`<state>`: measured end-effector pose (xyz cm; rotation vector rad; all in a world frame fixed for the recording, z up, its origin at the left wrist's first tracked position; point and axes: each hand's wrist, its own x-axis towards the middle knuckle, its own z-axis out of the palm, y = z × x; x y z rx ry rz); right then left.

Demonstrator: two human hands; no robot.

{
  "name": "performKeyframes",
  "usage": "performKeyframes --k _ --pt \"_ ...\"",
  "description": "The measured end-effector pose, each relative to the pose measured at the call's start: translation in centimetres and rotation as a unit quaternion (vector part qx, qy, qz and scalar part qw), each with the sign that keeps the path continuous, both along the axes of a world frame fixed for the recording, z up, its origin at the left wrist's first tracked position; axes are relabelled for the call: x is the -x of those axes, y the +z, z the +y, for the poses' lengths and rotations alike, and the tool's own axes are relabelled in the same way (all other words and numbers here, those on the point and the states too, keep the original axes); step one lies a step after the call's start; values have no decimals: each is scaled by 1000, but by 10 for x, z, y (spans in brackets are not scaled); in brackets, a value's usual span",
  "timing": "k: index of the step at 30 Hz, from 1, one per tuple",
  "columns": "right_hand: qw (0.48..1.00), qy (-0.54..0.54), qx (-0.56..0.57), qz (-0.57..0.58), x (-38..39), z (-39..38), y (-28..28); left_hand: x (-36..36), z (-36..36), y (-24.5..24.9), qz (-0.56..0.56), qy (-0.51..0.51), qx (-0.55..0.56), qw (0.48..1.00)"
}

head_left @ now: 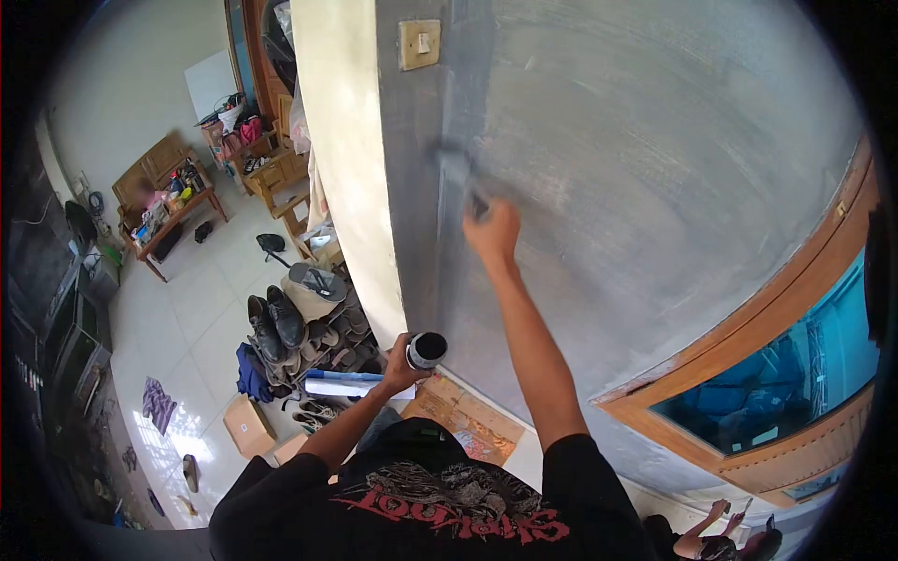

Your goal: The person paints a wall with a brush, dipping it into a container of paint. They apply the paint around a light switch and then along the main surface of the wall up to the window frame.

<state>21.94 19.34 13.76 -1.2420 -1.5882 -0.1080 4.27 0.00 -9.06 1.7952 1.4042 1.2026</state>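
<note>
My right hand [496, 232] is raised to the grey wall [636, 122], its fingers wrapped round the dark handle of a paintbrush [479, 203]. Motion smears the brush's head, which is near a darker, wet-looking grey strip along the wall's edge. Lower down, my left hand [400, 366] grips a small round can [427, 349] from its left side. The can's mouth faces up and looks dark inside; I cannot make out how full it is. A yellowed light switch [420, 44] is set in the wall above the brush.
Left of the cream wall edge [346, 140], a rack holds several shoes [276, 323]. A cardboard box [249, 425] lies on the tiled floor. To the right is a wood-framed window [748, 411]. Another person's hands [718, 510] show at bottom right; someone sits near a far bench [154, 168].
</note>
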Motion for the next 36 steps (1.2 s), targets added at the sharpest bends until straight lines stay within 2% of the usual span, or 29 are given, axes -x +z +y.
performKeyframes --k 2,3,4,6,7,8,10,13,15,17,19,20,21,22,23,25,26,27,28,29,31,32,34,35,36 --pt "989 80 -35 117 2 -24 97 1 -5 3 -2 11 -14 1000" --pt "986 64 -105 116 0 -42 134 3 -9 5 -10 10 -8 1000" --pt "976 48 -176 118 -2 -52 158 6 -10 6 -16 10 -3 1000" --pt "978 67 -165 112 -24 -51 171 13 -14 6 -24 21 8 999" --pt "979 84 -151 107 -29 -51 173 17 -18 4 -31 29 22 999" --pt "979 83 -152 105 -26 -62 174 24 -19 -6 15 55 24 998" --pt "990 15 -67 123 -21 -91 175 35 -19 -17 10 51 28 998" --pt "995 -5 -55 77 -11 -72 152 45 -15 -13 29 47 41 998" --pt "996 -16 -58 73 3 -60 144 53 -8 -10 -37 6 38 999" --pt "995 -31 -55 71 18 -45 138 60 3 -8 -31 -17 23 999" --pt "986 51 -66 142 33 -32 130 71 8 -8 -25 -37 11 999" --pt "987 44 -65 144 40 -30 120 76 13 -8 -11 -38 4 999" --pt "994 22 -29 98 48 -28 105 81 19 -8 2 -42 -3 999" --pt "999 6 7 53 52 -29 89 84 21 -7 -41 -55 10 998" --pt "998 2 9 55 48 -29 69 88 20 -8 -40 -59 13 997" --pt "989 -34 137 -34 29 -35 31 93 19 -10 -33 -50 11 998" --pt "989 -37 140 -33 21 -46 21 94 16 -12 -32 -52 15 998" --pt "977 -58 190 -77 15 -55 15 96 13 -14 -56 -59 28 996" --pt "961 -79 234 -122 11 -57 14 97 15 -15 -79 -65 37 994" --pt "962 -79 231 -122 10 -57 21 98 14 -17 -80 -65 33 994" --pt "977 -50 180 -103 11 -65 46 96 11 -23 -36 -41 0 999" --pt "977 -48 179 -104 15 -68 62 93 4 -6 -22 -28 10 999" --pt "992 33 93 -76 25 -63 106 89 4 -8 -40 -26 34 998" --pt "992 35 91 -77 28 -64 121 87 3 -9 -57 -26 62 996" --pt "998 51 36 -30 31 -65 134 84 2 -8 -58 -23 61 996"
